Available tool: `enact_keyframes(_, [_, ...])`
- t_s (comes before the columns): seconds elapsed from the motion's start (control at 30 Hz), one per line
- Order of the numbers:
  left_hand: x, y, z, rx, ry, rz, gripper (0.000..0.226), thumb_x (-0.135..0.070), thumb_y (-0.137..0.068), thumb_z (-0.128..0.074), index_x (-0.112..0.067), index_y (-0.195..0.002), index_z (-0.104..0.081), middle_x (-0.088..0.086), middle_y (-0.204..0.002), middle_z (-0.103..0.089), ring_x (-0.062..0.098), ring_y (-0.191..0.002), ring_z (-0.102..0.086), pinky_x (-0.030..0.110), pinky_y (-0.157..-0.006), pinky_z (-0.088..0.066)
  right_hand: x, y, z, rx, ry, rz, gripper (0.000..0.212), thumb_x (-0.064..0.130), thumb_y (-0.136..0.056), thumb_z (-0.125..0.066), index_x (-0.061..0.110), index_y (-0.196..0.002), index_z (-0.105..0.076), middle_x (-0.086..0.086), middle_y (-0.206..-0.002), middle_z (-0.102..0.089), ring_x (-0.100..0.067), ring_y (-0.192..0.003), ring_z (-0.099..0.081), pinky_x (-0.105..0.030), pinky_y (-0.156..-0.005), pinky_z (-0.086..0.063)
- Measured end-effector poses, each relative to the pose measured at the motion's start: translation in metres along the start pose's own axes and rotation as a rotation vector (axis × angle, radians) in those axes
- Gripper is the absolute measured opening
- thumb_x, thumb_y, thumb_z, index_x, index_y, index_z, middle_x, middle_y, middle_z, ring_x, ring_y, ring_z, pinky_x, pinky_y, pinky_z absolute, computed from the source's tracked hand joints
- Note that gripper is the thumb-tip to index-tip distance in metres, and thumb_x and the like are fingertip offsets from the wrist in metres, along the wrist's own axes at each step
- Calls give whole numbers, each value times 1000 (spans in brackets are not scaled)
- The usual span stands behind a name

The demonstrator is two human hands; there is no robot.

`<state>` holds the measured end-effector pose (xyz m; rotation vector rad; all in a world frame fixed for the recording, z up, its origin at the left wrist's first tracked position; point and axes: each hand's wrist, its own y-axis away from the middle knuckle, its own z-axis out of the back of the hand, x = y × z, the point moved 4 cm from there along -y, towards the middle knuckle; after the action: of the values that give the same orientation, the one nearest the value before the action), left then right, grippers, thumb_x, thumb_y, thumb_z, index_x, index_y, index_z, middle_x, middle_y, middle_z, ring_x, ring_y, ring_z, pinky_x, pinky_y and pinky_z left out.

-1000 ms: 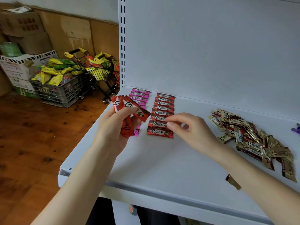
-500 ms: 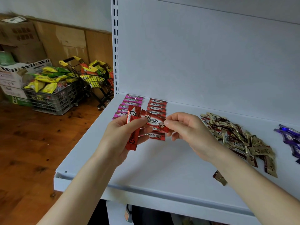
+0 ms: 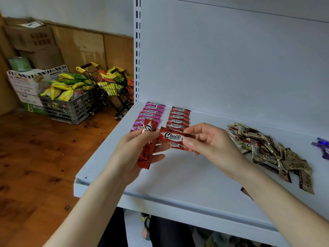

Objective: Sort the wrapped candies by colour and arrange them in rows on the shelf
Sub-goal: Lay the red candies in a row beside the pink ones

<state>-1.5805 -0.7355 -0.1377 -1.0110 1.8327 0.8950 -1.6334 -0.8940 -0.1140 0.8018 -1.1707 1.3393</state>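
My left hand [image 3: 132,154] grips a few red Choco candies [image 3: 146,148], held upright above the white shelf [image 3: 187,177]. One red candy [image 3: 171,137] lies sideways between both hands, and my right hand [image 3: 210,141] pinches its right end. Behind the hands, a row of pink candies [image 3: 151,111] runs front to back at the shelf's left. Beside it lies a row of red candies [image 3: 178,116], its near end hidden by my hands. A loose heap of gold candies [image 3: 267,148] is on the right.
Purple candies [image 3: 323,148] show at the far right edge. One gold candy [image 3: 246,192] lies near the shelf's front lip. On the wooden floor to the left stand a grey crate of snack bags [image 3: 69,102], small black trolleys [image 3: 114,86] and cardboard boxes [image 3: 28,82].
My right hand left the red row's near end and came to the left hand, taking the end of one red candy from the bunch. The view also shifted.
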Motion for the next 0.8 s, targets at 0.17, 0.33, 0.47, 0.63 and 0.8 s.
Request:
enact_keyframes(0.17, [-5, -6, 20, -150, 147, -67, 14, -7, -91, -51, -4, -100, -61, 7, -72, -57, 10, -51, -56, 22, -48, -50, -28, 2, -3, 43, 401, -63, 10, 12, -83, -66, 18, -89, -62, 7, -67, -57, 1, -56, -48, -13, -58, -38])
enact_keyframes(0.33, [-4, -7, 22, -152, 130, -101, 13, -1, -91, -50, -6, -96, -61, 2, -62, -63, 8, -54, -60, 22, -54, -55, -31, 16, -4, -38, 813, 163, 25, 29, -86, -63, 18, -107, -65, 4, -95, -54, -8, -88, -50, -15, -74, -38])
enact_keyframes(0.47, [-5, -8, 20, -146, 124, -136, 8, -3, -89, -56, -8, -91, -61, -4, -60, -68, 6, -54, -65, 21, -49, -52, -31, 17, -12, 47, 827, 193, 18, 24, -86, -63, 17, -101, -71, 8, -90, -52, -9, -90, -49, -13, -71, -34])
enact_keyframes(0.63, [-7, -11, 18, -141, 242, -94, 10, -5, -92, -51, -8, -96, -59, -1, -58, -67, 9, -53, -65, 22, -48, -52, -32, 3, -13, 46, 835, 183, 15, 19, -86, -63, 16, -97, -73, 7, -89, -52, -16, -94, -53, -21, -76, -36])
enact_keyframes(0.8, [-5, -14, 22, -189, 287, -47, 14, -4, -91, -50, -5, -100, -60, 11, -89, -66, 18, -73, -68, 30, -56, -58, -30, -1, -15, 65, 821, 191, 15, 19, -87, -62, 17, -97, -73, 12, -89, -49, -13, -95, -53, -19, -77, -38])
